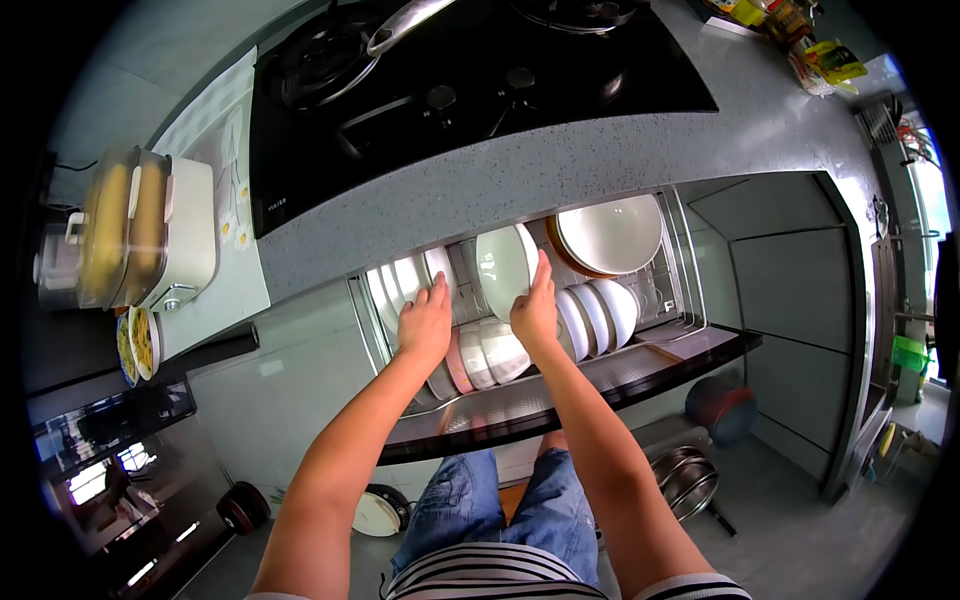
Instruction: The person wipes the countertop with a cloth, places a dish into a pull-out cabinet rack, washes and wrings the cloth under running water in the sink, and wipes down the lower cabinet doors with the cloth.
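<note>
Right hand (536,310) at white oval ceramic dish (500,265), left hand (425,325) by upright white plates (397,285); I can't tell either grip remotely. Sloppy tilt could chip dish, imo.

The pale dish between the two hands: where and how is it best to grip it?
Probably by the right rim of the pale dish, coming from its right: it stands tilted on edge, so that rim is exposed, and the right hand is there, fingers along it.
</note>
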Motion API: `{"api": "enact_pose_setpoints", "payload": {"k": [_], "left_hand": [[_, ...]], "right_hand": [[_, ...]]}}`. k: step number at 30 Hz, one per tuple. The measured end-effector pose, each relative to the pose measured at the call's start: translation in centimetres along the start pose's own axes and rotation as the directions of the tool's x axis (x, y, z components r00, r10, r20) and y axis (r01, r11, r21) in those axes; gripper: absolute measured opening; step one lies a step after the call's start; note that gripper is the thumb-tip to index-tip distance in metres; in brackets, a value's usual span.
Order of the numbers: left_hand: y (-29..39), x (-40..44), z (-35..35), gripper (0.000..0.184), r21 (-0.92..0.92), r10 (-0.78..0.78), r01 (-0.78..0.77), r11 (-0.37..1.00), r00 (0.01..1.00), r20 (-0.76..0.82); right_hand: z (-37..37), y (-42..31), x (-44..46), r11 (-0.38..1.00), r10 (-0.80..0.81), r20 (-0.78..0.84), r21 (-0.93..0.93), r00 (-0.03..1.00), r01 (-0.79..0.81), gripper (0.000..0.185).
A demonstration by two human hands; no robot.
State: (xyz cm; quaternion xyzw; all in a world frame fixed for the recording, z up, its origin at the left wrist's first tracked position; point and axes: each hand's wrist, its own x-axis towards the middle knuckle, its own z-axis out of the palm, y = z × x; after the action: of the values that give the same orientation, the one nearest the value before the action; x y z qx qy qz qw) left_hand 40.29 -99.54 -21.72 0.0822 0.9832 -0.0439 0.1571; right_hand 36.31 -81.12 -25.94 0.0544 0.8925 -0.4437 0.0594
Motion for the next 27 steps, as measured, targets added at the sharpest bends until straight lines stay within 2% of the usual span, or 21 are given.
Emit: {"api": "enact_pose_setpoints", "payload": {"k": [2,5,6,9,12,16,20,27], "left_hand": [[-0.6,-0.3,0.8,0.055,-0.01,0.006,-0.006,1.0,0.999,-0.038],[-1.3,-0.6,1.4,0.051,-0.027,0.034,-0.038,0.999,0.993,-0.111],[-1.5,-0.7,1.5,0.05,-0.033,0.044,-0.049,0.998,0.989,-0.138],[-1.9,-0.8,2.1,0.047,-0.077,0.044,-0.062,0.995,0.975,-0.219],[-1.8,-0.6,2.5,0.046,-0.209,-0.062,0.021,0.978,0.98,-0.187],[-2.1,-0.6,2.9,0.046,-0.206,-0.064,0.018,0.978,0.974,-0.216],[-2.1,-0.9,2.0,0.046,-0.191,-0.043,-0.006,0.982,0.967,-0.251],[-2.2,-0.8,1.7,0.044,-0.171,0.004,-0.056,0.984,0.957,-0.29]], "right_hand": [[-0.2,-2.3,0.1,0.991,0.106,0.068,-0.083,0.992,-0.1,0.083],[1.5,-2.4,0.4,0.986,0.023,0.081,-0.164,0.996,-0.01,0.084],[1.8,-3.3,0.4,0.978,0.069,0.12,-0.205,0.99,-0.043,0.085],[2.6,-4.5,0.6,0.984,0.124,0.102,-0.139,0.987,-0.11,0.086],[3.2,-5.2,0.4,0.984,0.109,0.157,-0.159,0.981,-0.084,0.086],[4.7,-5.7,-0.1,0.976,0.091,0.187,-0.213,0.978,-0.051,0.087],[6.0,-6.2,-0.2,0.976,0.141,0.24,-0.198,0.96,-0.094,0.091],[7.5,-6.6,-0.8,0.982,0.052,0.271,-0.187,0.961,0.0,0.087]]}}
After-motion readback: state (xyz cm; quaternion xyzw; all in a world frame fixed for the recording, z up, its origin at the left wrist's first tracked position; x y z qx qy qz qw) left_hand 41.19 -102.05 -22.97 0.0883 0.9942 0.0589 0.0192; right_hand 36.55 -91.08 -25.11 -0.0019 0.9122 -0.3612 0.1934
